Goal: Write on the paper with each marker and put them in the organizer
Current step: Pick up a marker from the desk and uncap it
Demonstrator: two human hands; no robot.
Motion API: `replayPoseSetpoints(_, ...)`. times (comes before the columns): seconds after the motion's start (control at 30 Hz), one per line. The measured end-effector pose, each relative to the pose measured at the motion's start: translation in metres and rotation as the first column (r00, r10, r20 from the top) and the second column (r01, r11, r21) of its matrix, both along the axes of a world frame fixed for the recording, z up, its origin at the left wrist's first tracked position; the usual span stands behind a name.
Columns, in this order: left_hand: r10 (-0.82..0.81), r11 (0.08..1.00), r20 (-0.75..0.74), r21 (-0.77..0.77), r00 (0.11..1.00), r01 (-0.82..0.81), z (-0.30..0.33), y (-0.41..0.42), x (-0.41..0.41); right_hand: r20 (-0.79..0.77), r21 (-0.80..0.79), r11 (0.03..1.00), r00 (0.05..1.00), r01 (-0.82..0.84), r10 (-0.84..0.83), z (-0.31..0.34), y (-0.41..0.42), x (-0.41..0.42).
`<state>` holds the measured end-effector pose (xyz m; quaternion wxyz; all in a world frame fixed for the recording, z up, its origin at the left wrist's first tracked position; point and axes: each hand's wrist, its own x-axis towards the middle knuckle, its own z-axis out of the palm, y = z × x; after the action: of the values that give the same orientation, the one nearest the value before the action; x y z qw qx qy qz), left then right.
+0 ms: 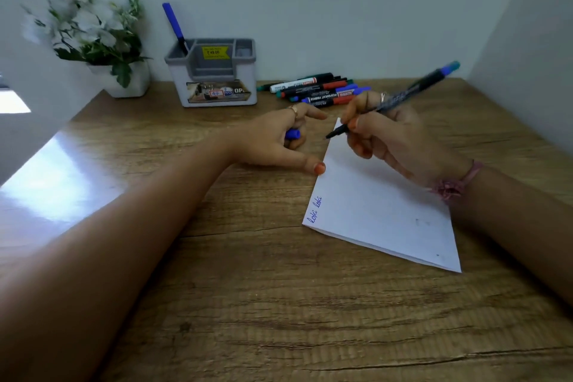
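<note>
Blue cap [293,134] tucked in the curled fingers of the left hand [279,141], thumb pressing the left edge of the paper [378,208] to pin it. Uncapped marker [400,96] pinched in the right hand [390,139], tip poised right at the paper's far corner, contact too close to call. Paper lying skewed toward the desk's [217,288] right side.

Progress, by the look of it: early. One blue marker in the organizer [214,71], standing in its left compartment at the desk's back edge. Blue handwriting [314,210] already down along the paper's left edge. Second marker now in play. Pile of markers [316,90] waiting at the back edge just right of the organizer, all yet to be written with and stowed.

Exact count of the pile unclear, overlapped and partly behind the right hand. Ink colour of the marker in hand hard to judge. Potted plant [102,37] blurred in the back left corner.
</note>
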<state>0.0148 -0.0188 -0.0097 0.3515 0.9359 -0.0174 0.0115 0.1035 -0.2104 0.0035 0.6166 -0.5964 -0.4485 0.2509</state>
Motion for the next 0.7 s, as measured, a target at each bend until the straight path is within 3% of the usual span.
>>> replayPoseSetpoints(0.17,0.036,0.995,0.123,-0.098,0.992,-0.024,0.007,-0.008,-0.005,-0.04,-0.035,0.999,0.999,0.012,-0.013,0.005,-0.006,0.002)
replayPoseSetpoints(0.43,0.031,0.984,0.165,-0.179,0.986,-0.001,0.014,-0.014,-0.006,-0.003,-0.039,0.995,0.996,0.09,-0.09,0.01,-0.007,-0.006)
replayPoseSetpoints(0.6,0.002,0.994,0.173,-0.111,0.985,0.018,0.015,-0.017,-0.004,0.042,-0.036,0.991,0.991,0.127,-0.126,0.008,-0.005,-0.006)
replayPoseSetpoints(0.7,-0.004,0.998,0.148,-0.063,0.989,0.014,0.014,-0.017,-0.004,0.17,-0.01,0.983,0.969,0.182,-0.178,0.006,-0.004,-0.006)
